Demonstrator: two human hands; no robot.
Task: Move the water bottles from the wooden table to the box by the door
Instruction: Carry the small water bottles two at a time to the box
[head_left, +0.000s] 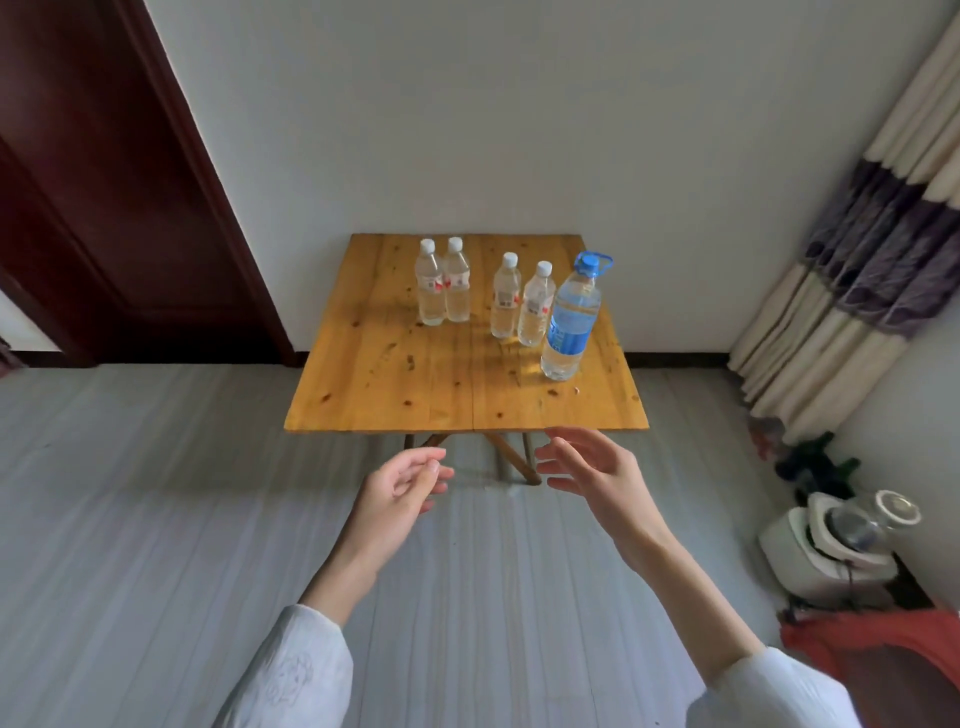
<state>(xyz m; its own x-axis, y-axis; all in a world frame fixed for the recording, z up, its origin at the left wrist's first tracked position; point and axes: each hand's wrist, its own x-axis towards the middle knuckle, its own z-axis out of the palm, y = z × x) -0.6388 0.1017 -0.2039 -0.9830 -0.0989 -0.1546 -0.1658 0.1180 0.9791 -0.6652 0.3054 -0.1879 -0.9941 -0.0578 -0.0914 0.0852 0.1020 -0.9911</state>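
A wooden table (395, 374) stands against the white wall ahead. On it stand several small clear water bottles with white caps: a pair at the back left (442, 283) and a pair nearer the middle (519, 304). A larger bottle with a blue label and blue cap (571, 322) stands at the right. My left hand (402, 491) and my right hand (597, 467) hover in front of the table's near edge, above the floor, fingers relaxed and holding nothing. The box is out of view.
A dark wooden door (104, 197) is at the left. A striped curtain (872, 249) hangs at the right. White appliances (831, 540), dark clutter and a red cloth (883, 644) sit on the floor at the right. Grey floor (156, 493) lies between me and the table.
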